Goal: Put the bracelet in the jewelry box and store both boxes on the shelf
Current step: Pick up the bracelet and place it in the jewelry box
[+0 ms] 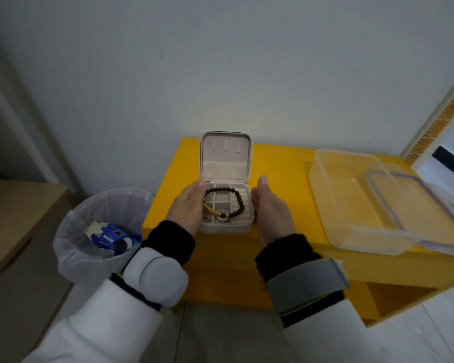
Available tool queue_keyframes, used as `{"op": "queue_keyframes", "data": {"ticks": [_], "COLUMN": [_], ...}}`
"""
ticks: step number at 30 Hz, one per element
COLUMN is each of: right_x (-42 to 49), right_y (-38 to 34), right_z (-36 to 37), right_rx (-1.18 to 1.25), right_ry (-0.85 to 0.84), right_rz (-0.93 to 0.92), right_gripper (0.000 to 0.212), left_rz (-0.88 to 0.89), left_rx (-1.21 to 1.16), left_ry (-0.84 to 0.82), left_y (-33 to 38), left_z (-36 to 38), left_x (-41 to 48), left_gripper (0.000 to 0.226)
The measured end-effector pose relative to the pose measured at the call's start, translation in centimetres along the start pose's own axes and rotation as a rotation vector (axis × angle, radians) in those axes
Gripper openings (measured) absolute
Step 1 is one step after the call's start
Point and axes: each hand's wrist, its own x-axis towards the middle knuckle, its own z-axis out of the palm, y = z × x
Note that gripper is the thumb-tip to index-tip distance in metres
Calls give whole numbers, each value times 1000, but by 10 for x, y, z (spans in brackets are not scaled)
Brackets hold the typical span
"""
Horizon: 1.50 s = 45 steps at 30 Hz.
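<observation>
Bracelet (224,201) already lying across compartments of jewelry box (227,205), lid up. Left hand (188,205) and right hand (269,208) flank box, fingers together, flat against sides. Remaining: closing lid, shelving it plus clear plastic box (351,200).

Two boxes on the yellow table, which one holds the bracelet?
The small beige jewelry box between the left hand and right hand, lid up, holds the black beaded bracelet. The clear plastic container looks empty.

One jewelry box (226,226); one bracelet (237,196); one plastic container (336,184); one bin (71,242).
</observation>
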Motion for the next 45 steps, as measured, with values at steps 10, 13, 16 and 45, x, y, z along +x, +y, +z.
{"op": "queue_keyframes", "data": {"ticks": [10, 13, 16, 45], "right_x": [12, 17, 21, 34], "right_y": [0, -2, -2, 16], "right_z": [-14, -13, -7, 1], "right_rx": [193, 366, 533, 479], "right_ry": [30, -1, -36, -95], "right_rz": [105, 132, 165, 16], "right_gripper": [65, 67, 70, 50], "left_rz": [-105, -145, -179, -103], "left_rx": [-89, -183, -231, -484], "left_ry": [-37, -68, -102, -141], "left_y": [-3, -6, -3, -4], "left_z": [-10, -9, -6, 1], "left_x": [21, 27, 27, 25], "left_gripper": [66, 66, 68, 75]}}
